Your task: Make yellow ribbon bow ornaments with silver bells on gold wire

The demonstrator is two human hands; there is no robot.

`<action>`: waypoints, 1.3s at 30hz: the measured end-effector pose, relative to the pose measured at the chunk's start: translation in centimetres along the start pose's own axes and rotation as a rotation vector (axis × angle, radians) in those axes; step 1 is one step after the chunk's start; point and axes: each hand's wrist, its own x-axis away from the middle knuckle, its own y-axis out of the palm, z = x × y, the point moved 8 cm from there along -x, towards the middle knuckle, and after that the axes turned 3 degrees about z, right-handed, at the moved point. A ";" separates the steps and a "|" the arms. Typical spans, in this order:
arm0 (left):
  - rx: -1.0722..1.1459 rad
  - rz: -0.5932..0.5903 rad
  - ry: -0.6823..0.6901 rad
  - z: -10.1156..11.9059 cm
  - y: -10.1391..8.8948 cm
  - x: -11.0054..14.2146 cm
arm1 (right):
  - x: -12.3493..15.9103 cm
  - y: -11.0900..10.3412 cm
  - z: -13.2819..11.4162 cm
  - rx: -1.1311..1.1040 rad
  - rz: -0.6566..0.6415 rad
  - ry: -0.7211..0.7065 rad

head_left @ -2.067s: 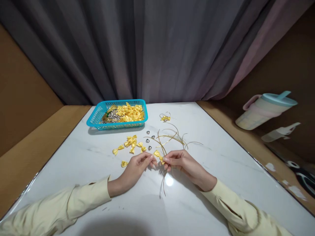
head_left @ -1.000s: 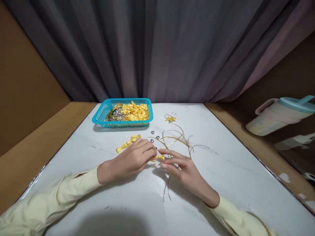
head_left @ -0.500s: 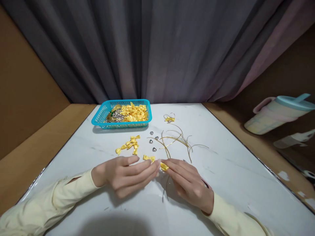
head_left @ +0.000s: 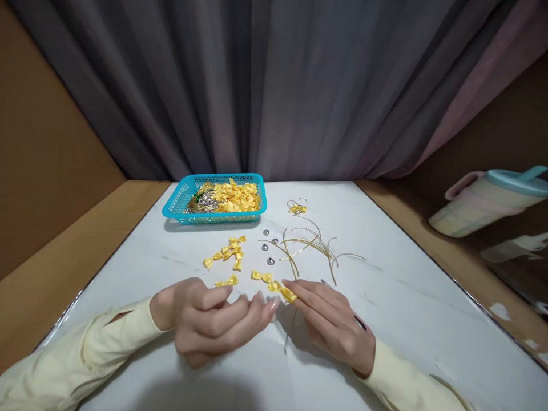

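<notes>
My right hand [head_left: 331,319] pinches a yellow satin bow [head_left: 282,290] between its fingertips. Thin gold wire ends [head_left: 286,337] hang below those fingers. A dark, pinkish-edged object [head_left: 361,322] shows partly under this hand, its kind hidden. My left hand [head_left: 218,319] hovers to the left of the held bow, fingers loosely bent and apart, with nothing visible in them. Just beyond its thumb lies a loose bow [head_left: 228,281]; another bow [head_left: 261,276] rests between the hands. Several silver heart beads [head_left: 265,247] and loose gold wires [head_left: 310,245] lie farther back.
Behind on the left stands a blue basket [head_left: 214,217] of bows, silver beads and gold wire. A small bow pile [head_left: 226,252] sits in front of it. One bow with wire loops [head_left: 297,208] lies at the back. A tumbler [head_left: 475,205] is at right.
My left hand has pulled back leftward from the bow in my right hand, uncovering it and a loose bow. My right hand stays nearly in place, still pinching its bow.
</notes>
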 end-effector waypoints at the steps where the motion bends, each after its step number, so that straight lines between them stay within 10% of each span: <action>1: -0.009 0.010 -0.014 0.2 -0.1 0.1 | 0.0 0.0 0.0 -0.001 0.002 -0.001; 8: -0.034 -0.094 -0.481 0.7 1.0 2.0 | 0.1 -0.2 0.0 0.012 0.000 -0.012; 12: 0.129 -0.038 -0.404 0.7 1.7 2.1 | -0.3 -0.3 0.4 -0.037 0.004 0.084; 19: 0.442 -0.049 -0.989 -3.8 5.7 5.8 | 1.6 0.3 5.2 -0.328 0.162 0.844; 25: 0.753 -0.305 -1.400 -3.2 9.3 8.6 | 4.5 3.3 6.7 -0.667 0.033 1.367; 39: 1.488 -0.191 -1.889 3.8 13.8 11.5 | 3.7 4.2 6.4 -0.870 -0.077 1.359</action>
